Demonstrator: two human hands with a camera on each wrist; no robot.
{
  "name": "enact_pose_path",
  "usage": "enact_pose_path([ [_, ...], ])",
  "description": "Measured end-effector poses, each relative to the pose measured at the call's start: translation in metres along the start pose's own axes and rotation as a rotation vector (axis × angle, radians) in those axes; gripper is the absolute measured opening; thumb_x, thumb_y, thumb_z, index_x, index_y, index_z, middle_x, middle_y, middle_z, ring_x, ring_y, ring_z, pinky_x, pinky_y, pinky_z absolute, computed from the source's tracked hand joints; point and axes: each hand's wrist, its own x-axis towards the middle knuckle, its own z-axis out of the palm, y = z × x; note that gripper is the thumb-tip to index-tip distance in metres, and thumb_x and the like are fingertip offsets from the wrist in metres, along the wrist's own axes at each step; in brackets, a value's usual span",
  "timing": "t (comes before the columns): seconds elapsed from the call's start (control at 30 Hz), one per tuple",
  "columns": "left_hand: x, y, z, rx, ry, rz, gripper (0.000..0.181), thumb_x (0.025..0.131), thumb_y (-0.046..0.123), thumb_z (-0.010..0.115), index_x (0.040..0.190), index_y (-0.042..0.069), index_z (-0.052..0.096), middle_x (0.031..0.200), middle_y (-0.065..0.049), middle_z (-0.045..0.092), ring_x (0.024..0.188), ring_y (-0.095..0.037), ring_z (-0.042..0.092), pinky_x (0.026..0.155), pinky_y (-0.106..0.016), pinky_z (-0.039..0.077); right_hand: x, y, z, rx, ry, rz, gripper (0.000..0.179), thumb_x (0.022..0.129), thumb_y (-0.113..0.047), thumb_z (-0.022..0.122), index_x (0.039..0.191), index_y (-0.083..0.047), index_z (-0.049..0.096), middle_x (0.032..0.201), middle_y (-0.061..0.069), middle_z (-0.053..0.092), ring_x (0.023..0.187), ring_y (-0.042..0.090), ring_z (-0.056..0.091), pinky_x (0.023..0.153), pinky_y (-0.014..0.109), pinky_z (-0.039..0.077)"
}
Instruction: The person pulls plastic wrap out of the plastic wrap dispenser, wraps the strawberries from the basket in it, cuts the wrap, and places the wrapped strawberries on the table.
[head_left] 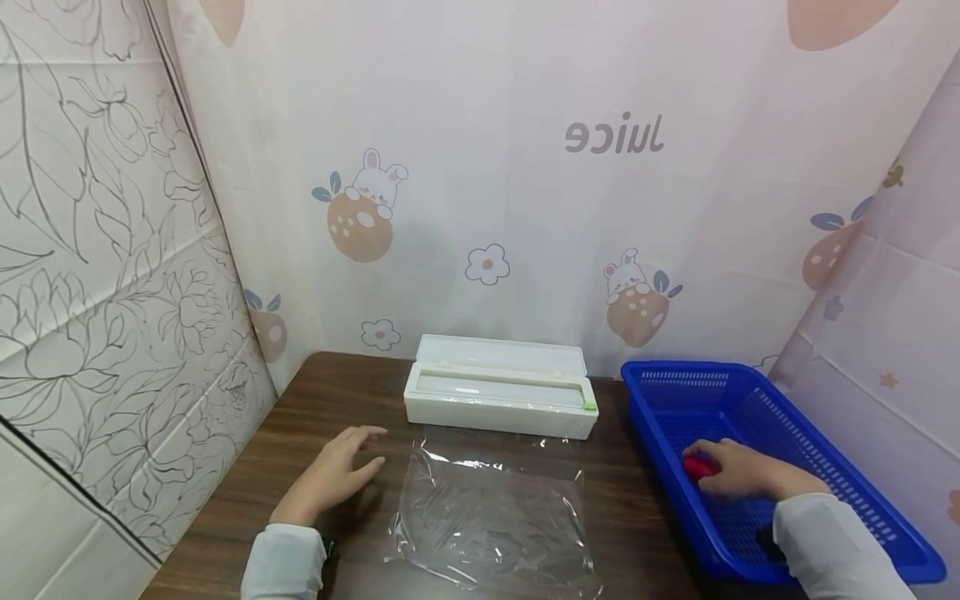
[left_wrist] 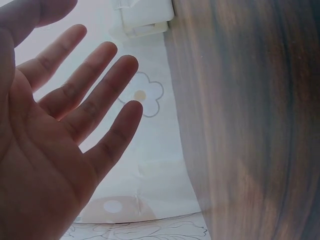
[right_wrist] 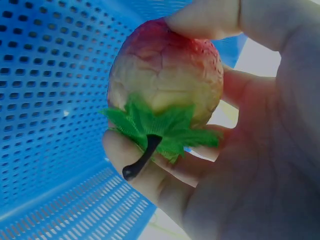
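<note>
In the head view my right hand is over the blue basket, gripping a red toy strawberry. The right wrist view shows the strawberry between thumb and fingers, its green leaves and dark stem facing the camera. My left hand hovers over the left part of the table, fingers spread and holding nothing; the left wrist view shows its bare palm. Between the hands lies a sheet of clear plastic wrap, wrinkled at its edges.
Behind the wrap stands a white cling-film box with its lid raised and a green slider at the right end. The dark wooden table meets a printed curtain at the back. The basket occupies the table's right side.
</note>
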Motion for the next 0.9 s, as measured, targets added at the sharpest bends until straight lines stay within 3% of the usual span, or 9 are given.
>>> enact_pose_path([
  [0.13, 0.0, 0.003, -0.002, 0.005, 0.002, -0.003, 0.038, 0.095, 0.016, 0.07, 0.132, 0.011, 0.06, 0.126, -0.011, 0.061, 0.112, -0.031, 0.062, 0.094, -0.051, 0.053, -0.002, -0.004, -0.006, -0.098, 0.069, -0.067, 0.046, 0.082, -0.017, 0.072, 0.124, -0.004, 0.06, 0.095, 0.013, 0.051, 0.081, 0.026, 0.051, 0.064, 0.038, 0.046],
  [0.57, 0.001, 0.009, -0.006, 0.022, 0.008, 0.038, 0.028, 0.097, 0.016, 0.068, 0.125, 0.015, 0.065, 0.122, -0.006, 0.064, 0.11, -0.03, 0.064, 0.092, -0.05, 0.053, -0.015, -0.032, -0.019, -0.121, 0.198, -0.141, 0.049, 0.085, -0.015, 0.072, 0.13, -0.003, 0.058, 0.098, 0.01, 0.056, 0.079, 0.022, 0.052, 0.062, 0.036, 0.048],
  [0.9, 0.001, 0.012, -0.007, -0.008, -0.006, 0.057, 0.028, 0.097, 0.014, 0.067, 0.125, 0.011, 0.065, 0.121, -0.005, 0.067, 0.105, -0.028, 0.067, 0.091, -0.048, 0.054, -0.021, -0.053, -0.019, -0.145, 0.277, -0.187, 0.05, 0.086, -0.015, 0.074, 0.133, -0.007, 0.06, 0.107, 0.014, 0.057, 0.085, 0.024, 0.054, 0.064, 0.041, 0.055],
])
